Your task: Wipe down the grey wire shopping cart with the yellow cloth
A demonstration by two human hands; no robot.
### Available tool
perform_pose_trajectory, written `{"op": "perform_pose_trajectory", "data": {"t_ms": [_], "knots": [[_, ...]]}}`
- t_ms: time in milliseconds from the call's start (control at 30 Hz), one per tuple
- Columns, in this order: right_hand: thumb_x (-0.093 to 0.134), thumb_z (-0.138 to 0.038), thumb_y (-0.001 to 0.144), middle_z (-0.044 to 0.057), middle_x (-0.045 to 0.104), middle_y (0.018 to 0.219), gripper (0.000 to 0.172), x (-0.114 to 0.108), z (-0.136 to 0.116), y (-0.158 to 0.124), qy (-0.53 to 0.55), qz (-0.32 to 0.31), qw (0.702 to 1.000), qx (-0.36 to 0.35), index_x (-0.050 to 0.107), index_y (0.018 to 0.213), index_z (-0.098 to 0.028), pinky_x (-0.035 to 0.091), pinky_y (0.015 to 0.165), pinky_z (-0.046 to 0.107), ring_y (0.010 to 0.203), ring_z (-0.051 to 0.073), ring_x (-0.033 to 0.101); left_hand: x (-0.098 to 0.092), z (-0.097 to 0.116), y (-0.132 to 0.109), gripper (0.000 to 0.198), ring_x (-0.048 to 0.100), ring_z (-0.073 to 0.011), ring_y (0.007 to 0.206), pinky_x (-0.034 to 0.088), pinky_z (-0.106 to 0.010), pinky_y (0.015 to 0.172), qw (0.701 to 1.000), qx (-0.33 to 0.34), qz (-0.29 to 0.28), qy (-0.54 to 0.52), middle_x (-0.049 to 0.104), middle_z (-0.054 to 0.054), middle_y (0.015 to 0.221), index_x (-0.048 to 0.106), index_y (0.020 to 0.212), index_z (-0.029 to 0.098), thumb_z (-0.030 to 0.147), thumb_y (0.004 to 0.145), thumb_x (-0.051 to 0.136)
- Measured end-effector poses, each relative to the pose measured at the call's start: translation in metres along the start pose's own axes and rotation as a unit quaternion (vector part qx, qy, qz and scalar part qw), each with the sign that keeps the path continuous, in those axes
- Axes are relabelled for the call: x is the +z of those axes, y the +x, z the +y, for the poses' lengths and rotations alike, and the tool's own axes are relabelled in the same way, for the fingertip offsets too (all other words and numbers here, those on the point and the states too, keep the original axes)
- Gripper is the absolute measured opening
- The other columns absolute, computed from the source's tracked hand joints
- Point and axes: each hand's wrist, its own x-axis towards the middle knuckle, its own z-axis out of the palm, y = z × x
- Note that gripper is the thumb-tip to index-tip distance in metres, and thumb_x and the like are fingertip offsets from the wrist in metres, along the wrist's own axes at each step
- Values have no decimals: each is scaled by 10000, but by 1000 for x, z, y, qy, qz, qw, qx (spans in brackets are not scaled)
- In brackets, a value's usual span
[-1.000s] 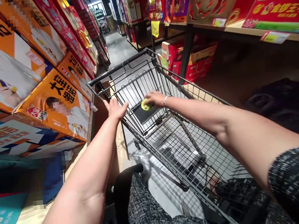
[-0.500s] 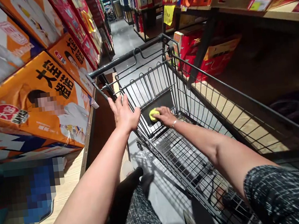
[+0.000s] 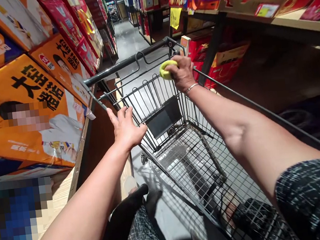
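A dark wire shopping cart (image 3: 213, 154) stands in front of me, and its basket holds no goods. My left hand (image 3: 127, 129) rests on the cart's left top rail with its fingers spread. Bunched in my right hand (image 3: 183, 71) is a yellow-green cloth (image 3: 166, 70), at the far right corner of the basket just below the cart's handlebar (image 3: 130, 63). The fingers press round the cloth; whether it touches the wire there I cannot tell. Below it, a flat dark panel (image 3: 164, 117) is fixed to the basket's end.
Orange gift boxes (image 3: 31, 107) are stacked along a wooden shelf (image 3: 66, 184) close on the left. On the right, shelving (image 3: 219, 11) carries red and gold boxes, with red bags (image 3: 225, 62) low down. A grey-floored aisle (image 3: 130, 34) runs ahead beyond the cart.
My right hand has lifted the cloth from the dark panel up to the basket's far right corner. My left hand stays on the left rail. The view has shifted slightly to the right.
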Motion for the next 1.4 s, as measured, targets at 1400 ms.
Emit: {"op": "perform_pose_trajectory", "data": {"t_ms": [1400], "knots": [[267, -292, 1091, 89, 454, 1496, 410, -53, 28, -71, -150, -144, 976, 60, 660, 1168, -201, 261, 1019, 508, 1336, 254, 288, 2, 3, -10, 564, -12, -439, 1572, 59, -668, 1258, 999, 8, 43, -25, 427, -122, 1551, 635, 1291, 245, 335, 734, 633]]}}
